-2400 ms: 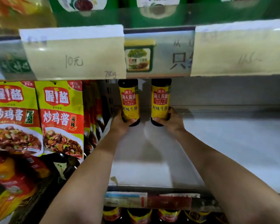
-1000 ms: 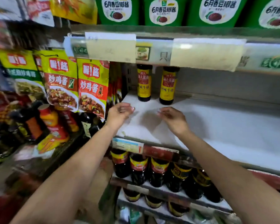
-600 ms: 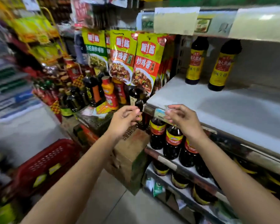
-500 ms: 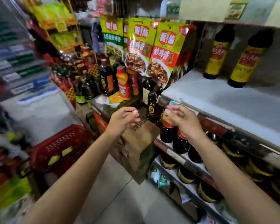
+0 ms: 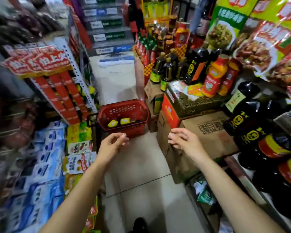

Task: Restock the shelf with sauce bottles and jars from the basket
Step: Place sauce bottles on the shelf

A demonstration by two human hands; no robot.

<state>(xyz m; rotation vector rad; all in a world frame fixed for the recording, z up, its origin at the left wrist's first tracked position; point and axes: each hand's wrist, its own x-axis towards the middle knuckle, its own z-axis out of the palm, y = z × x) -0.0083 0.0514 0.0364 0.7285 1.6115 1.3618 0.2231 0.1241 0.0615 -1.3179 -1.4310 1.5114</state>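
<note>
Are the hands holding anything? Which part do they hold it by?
Nothing is held. The left hand and the right hand are both empty, fingers loosely curled, on the near side of the red basket.

Red plastic basket (image 5: 123,113), matt cardboard box (image 5: 208,133), glossy bottles (image 5: 238,118)

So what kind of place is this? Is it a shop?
Most likely a small grocery shop. There's a red shopping basket on the floor, sauce bottles standing in rows on cardboard boxes, and bagged goods packed along both sides.
</note>
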